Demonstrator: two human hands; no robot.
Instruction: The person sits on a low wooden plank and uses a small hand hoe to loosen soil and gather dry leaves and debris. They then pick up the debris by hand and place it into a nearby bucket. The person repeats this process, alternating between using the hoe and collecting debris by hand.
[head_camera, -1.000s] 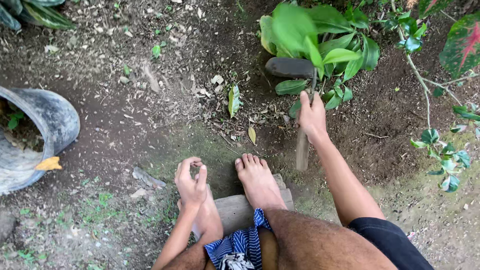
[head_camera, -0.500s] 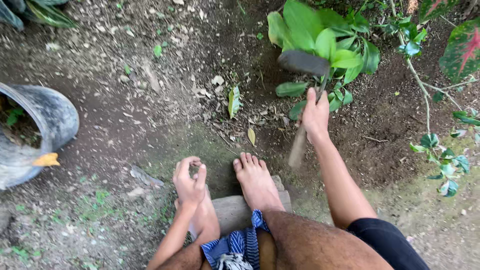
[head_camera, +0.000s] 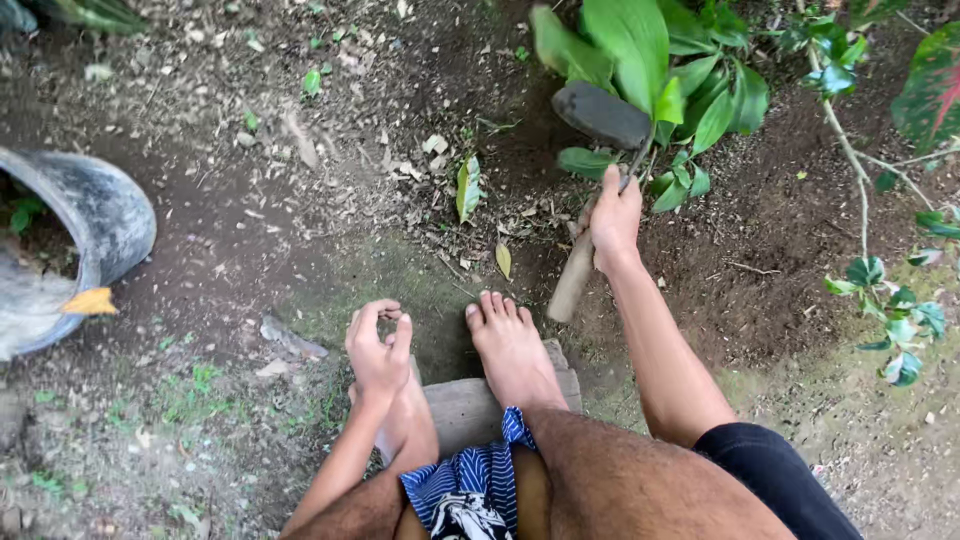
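Bare soil (head_camera: 250, 230) strewn with dry leaves fills my view, a grey pot (head_camera: 95, 235) tipped at the far left. My left hand (head_camera: 378, 352) rests over the left foot, fingers curled loosely together, gripping nothing I can make out. Further right, my right hand (head_camera: 615, 215) is clamped around a wooden-handled digging tool (head_camera: 590, 150), blade raised against the leafy plant (head_camera: 660, 70).

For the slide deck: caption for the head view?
Right hand grips a hoe by the plant; left hand rests over a foot.
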